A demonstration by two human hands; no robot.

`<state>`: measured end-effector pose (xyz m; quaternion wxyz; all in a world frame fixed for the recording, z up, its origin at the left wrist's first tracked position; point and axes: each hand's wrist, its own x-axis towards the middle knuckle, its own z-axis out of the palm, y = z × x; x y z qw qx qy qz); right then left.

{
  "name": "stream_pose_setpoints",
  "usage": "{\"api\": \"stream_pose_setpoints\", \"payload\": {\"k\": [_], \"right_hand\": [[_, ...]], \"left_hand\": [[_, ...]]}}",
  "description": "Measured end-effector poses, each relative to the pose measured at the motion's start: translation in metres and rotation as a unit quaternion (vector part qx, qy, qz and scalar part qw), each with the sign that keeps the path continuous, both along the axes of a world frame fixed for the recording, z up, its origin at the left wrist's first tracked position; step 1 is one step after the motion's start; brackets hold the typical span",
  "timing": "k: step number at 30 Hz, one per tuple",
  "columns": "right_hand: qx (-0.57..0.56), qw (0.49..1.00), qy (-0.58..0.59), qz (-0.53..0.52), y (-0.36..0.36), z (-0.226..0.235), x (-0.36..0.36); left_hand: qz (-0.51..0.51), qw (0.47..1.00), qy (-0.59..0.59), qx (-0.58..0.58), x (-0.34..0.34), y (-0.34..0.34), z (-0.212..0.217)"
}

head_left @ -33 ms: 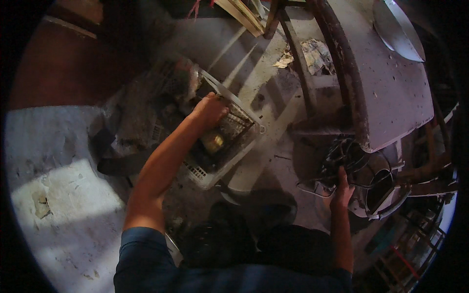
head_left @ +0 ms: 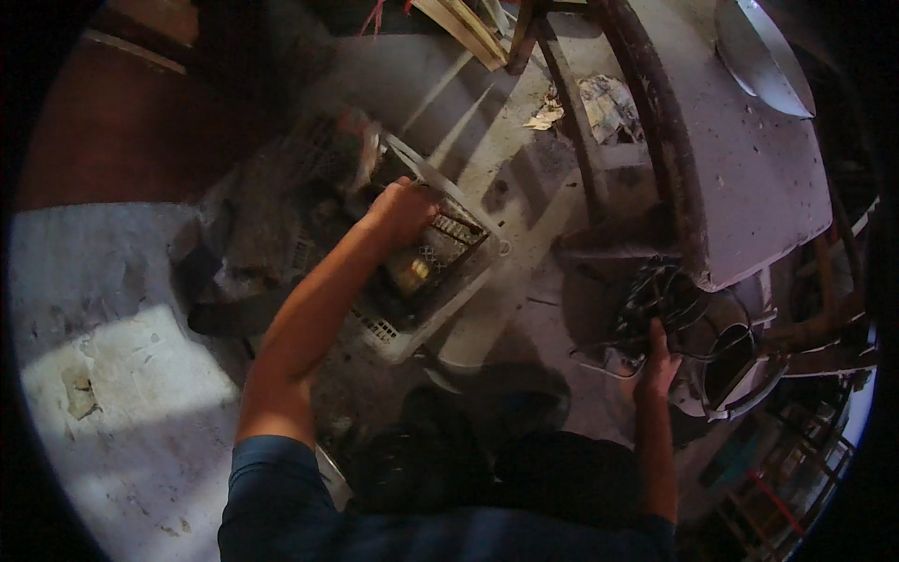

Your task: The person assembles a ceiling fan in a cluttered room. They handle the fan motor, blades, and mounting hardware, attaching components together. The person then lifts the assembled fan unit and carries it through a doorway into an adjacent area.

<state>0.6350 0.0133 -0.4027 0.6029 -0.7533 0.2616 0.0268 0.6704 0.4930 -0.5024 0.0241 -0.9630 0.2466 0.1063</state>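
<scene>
My left hand (head_left: 403,214) is closed, knuckles up, over the far part of a dirty white plastic crate (head_left: 398,348) with pierced walls. What its fingers hold, if anything, is hidden. Dark odds and ends lie in the crate, among them a yellowish shiny object (head_left: 412,272) just below the hand. Off to the right, my right hand (head_left: 657,363) grips a tangle of black wire (head_left: 648,304), with the thumb on top. Beside that tangle stands a dark bucket-like container (head_left: 727,361), partly covered by wires.
A wooden table (head_left: 758,183) with a dusty top reaches in from the upper right, a metal basin (head_left: 763,56) on it. Crumpled paper (head_left: 609,108) lies on the floor by its legs. Wooden slats (head_left: 464,33) lean at the top, and a reddish-brown panel (head_left: 122,131) stands at left.
</scene>
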Motion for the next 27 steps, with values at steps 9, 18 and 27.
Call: {"api": "stream_pose_setpoints", "payload": {"k": [9, 18, 27], "right_hand": [[-0.020, 0.997, 0.070, 0.014, -0.001, 0.006, -0.007], [-0.041, 0.998, 0.029, 0.031, -0.009, 0.009, -0.031], [-0.178, 0.983, -0.026, 0.019, -0.006, 0.060, -0.058]], "left_hand": [[0.032, 0.997, 0.049, -0.051, -0.001, 0.008, 0.044], [-0.014, 0.996, -0.088, -0.015, -0.032, 0.015, 0.025], [-0.047, 0.975, 0.010, -0.216, -0.103, 0.000, 0.014]]}}
